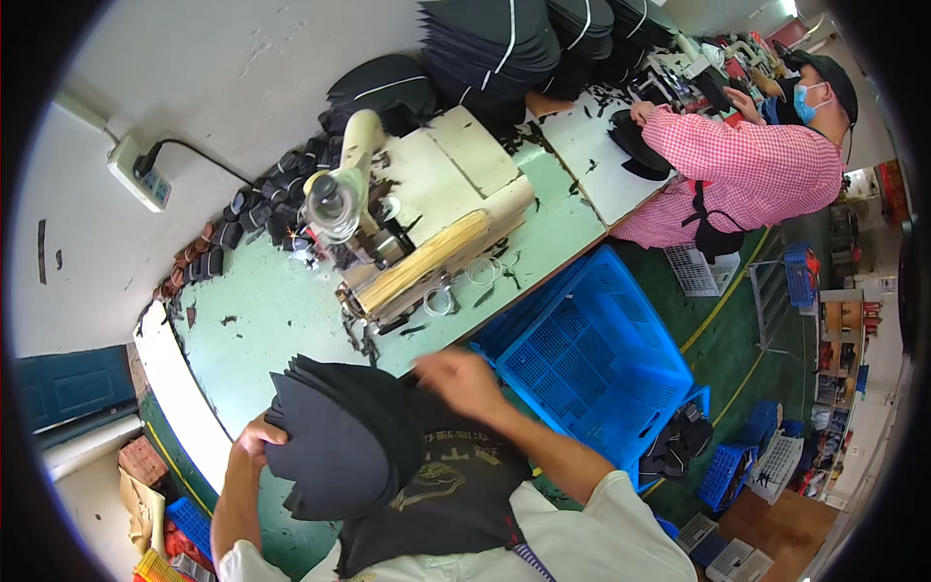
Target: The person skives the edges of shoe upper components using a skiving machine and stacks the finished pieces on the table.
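A thick fanned stack of black, flat cut pieces (339, 436) is held in front of my chest, its edges uneven. My left hand (260, 436) grips the stack at its left side, the thumb lying over the top piece. Beside the stack's right edge is my right hand (458, 380), smeared by motion; whether its fingers hold a piece cannot be made out. Just beyond the hands, a cream skiving or sewing-type machine (456, 175) sits on the pale green table (262, 301), with black scraps and white rings around it.
Tall piles of black pieces (490, 48) with white stripes stand against the wall. Small black bundles (233, 228) line the table's back edge. A large blue plastic crate (601, 349) is at my right. Farther right, a co-worker in a pink checked top (747, 165) handles black pieces.
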Action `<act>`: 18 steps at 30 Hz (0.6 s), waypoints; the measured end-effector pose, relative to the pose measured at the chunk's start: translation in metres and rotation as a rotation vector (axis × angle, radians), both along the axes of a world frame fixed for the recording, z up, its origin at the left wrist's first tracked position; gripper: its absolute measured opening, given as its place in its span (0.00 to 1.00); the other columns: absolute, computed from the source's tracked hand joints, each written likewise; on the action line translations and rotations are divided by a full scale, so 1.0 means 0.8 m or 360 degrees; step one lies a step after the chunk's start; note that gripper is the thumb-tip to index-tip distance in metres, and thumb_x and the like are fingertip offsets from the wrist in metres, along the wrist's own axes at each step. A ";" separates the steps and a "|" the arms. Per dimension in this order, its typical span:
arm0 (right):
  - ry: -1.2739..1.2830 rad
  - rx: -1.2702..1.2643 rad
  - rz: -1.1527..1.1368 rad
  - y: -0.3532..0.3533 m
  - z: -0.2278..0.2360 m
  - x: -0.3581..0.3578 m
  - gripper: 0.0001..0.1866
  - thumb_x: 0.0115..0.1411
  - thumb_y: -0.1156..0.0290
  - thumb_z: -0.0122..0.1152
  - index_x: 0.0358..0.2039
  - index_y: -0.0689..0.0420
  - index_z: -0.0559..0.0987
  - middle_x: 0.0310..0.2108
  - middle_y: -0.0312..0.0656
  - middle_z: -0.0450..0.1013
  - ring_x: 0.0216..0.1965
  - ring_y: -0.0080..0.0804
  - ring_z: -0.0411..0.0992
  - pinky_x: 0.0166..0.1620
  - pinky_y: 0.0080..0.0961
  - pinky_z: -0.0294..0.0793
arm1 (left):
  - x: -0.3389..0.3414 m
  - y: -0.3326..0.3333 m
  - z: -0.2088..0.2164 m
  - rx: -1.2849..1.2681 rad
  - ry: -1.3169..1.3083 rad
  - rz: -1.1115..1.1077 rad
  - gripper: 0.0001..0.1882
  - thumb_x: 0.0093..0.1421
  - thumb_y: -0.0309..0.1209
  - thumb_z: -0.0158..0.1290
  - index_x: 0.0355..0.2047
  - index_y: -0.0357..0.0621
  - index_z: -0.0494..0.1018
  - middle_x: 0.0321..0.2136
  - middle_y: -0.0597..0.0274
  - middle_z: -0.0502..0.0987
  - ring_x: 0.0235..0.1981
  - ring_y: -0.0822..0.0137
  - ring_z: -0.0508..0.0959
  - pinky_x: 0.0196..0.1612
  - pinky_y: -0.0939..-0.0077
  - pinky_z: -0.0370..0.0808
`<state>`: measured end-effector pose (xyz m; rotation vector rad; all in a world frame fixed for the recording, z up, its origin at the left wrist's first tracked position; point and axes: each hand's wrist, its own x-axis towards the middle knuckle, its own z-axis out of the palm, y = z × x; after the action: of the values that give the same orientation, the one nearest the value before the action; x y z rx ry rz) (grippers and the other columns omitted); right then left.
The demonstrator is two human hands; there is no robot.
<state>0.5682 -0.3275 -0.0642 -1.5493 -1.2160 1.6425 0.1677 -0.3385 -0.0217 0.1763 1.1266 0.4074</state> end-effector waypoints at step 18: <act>-0.1385 0.0808 -0.0405 0.059 -0.167 0.005 0.13 0.57 0.65 0.70 0.42 0.51 0.81 0.46 0.39 0.73 0.48 0.44 0.73 0.46 0.40 0.78 | -0.030 -0.017 -0.035 0.0244 -0.0093 -0.0186 0.59 0.23 0.27 0.74 0.63 0.31 0.68 0.53 0.48 0.79 0.53 0.51 0.79 0.61 0.60 0.73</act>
<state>0.5723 -0.2802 -0.1980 -2.0026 -1.5915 0.3968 0.1436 -0.3522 -0.0494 0.3612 1.0224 0.3923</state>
